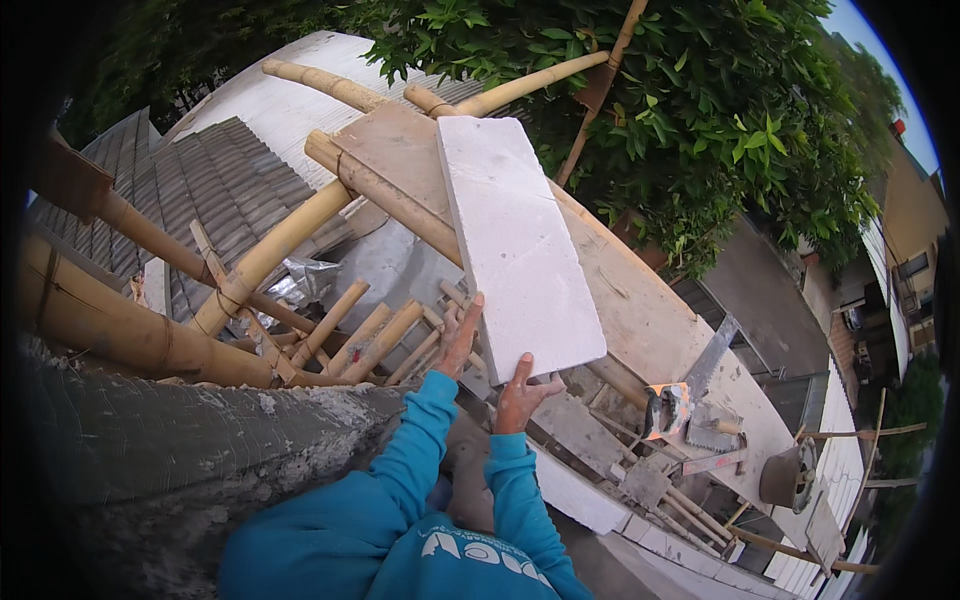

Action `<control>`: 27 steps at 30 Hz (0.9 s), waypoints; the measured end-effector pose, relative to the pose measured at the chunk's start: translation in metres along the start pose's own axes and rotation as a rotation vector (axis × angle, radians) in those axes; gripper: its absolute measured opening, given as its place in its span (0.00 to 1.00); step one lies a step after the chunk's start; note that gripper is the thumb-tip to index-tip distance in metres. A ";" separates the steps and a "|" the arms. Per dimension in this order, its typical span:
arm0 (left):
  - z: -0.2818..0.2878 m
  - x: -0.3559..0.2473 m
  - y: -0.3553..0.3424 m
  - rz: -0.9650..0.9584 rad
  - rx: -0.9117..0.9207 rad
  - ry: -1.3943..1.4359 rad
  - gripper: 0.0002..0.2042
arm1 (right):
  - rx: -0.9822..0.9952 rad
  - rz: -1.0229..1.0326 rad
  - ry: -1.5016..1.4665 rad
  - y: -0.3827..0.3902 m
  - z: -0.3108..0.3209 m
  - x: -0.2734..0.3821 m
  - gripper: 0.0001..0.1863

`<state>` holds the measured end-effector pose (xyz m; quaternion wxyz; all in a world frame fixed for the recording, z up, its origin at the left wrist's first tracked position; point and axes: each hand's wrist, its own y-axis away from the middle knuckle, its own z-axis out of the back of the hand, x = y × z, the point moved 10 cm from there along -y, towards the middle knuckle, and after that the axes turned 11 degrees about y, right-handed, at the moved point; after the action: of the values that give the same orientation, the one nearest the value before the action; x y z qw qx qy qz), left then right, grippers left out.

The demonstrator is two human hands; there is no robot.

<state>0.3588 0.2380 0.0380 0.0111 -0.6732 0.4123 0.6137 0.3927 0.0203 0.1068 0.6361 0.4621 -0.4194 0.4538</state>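
A long white lightweight block (515,230) lies at a slant over the wooden plank (640,310) of a bamboo scaffold, its far end near the top of the view. My left hand (458,335) grips the block's left edge near the close end. My right hand (522,395) holds the near end from below, thumb up against its edge. Right of the block, on the plank, sit a handsaw (666,408), a metal trowel (715,435) and a dark bucket (785,475).
Bamboo poles (270,260) cross at the left beside a rough grey wall (200,450). Below lie tiled roofing (180,175), a white metal roof (260,90) and more white blocks (570,485). Leafy branches (720,120) overhang the back right. A drop shows past the plank's edge.
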 end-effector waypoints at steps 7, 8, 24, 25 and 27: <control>-0.050 -0.021 0.030 -0.074 0.183 0.130 0.45 | 0.060 -0.161 -0.256 0.009 -0.010 0.002 0.42; -0.045 -0.017 0.029 -0.085 0.144 0.113 0.44 | 0.086 -0.247 -0.244 0.009 -0.007 -0.002 0.43; -0.064 0.033 0.078 -0.208 0.060 0.257 0.46 | 0.372 -0.125 -0.191 -0.078 0.035 -0.023 0.47; -0.067 0.037 0.079 -0.209 0.087 0.293 0.46 | 0.381 -0.113 -0.196 -0.081 0.036 -0.022 0.47; -0.073 0.045 0.080 -0.192 0.106 0.301 0.47 | 0.375 -0.048 -0.175 -0.090 0.040 -0.028 0.49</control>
<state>0.3689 0.1229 0.0579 0.0433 -0.7922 0.3747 0.4797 0.4682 -0.0382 0.0706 0.5105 0.6202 -0.3701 0.4667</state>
